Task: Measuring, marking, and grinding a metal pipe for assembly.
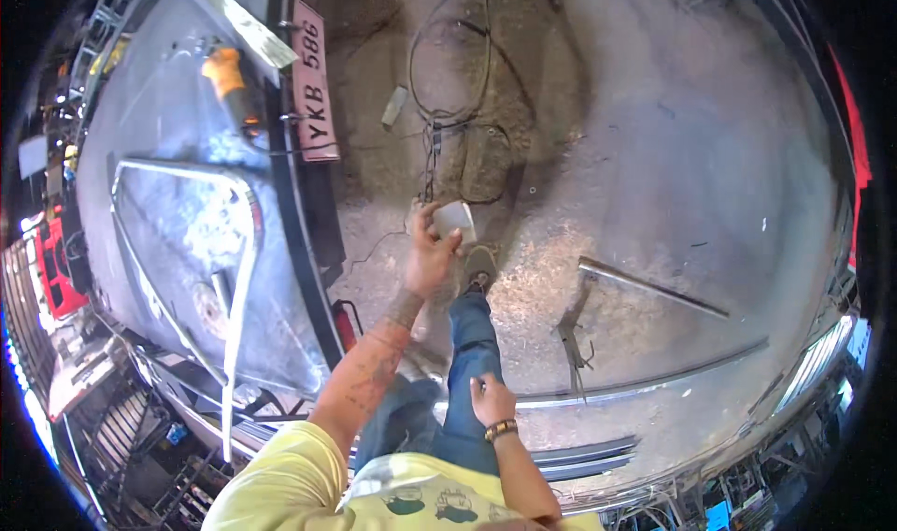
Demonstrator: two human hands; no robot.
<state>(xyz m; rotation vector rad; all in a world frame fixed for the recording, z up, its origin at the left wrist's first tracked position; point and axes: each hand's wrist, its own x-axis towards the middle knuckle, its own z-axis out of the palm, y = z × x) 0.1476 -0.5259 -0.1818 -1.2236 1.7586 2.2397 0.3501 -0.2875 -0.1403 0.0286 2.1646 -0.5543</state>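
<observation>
My left hand point(432, 258) reaches forward over the floor, thumb and fingers closed at the edges of a small pale block point(455, 218). Just past its fingertips a dark cable with plugs point(431, 152) runs away along the floor. My right hand point(491, 401) is curled into a fist beside my right thigh, with a beaded bracelet at its wrist. Whatever may be inside that fist is hidden. My shoe point(480, 265) is right of the left hand.
On the left, a metal workbench point(308, 330) bears a bent tube frame point(245, 251) and an orange-and-black power tool point(224, 78). A pink plate point(314, 82) hangs at its edge. Metal bars point(654, 288) and a long strip point(654, 386) lie on the floor at right. Looped cable point(486, 54) lies ahead.
</observation>
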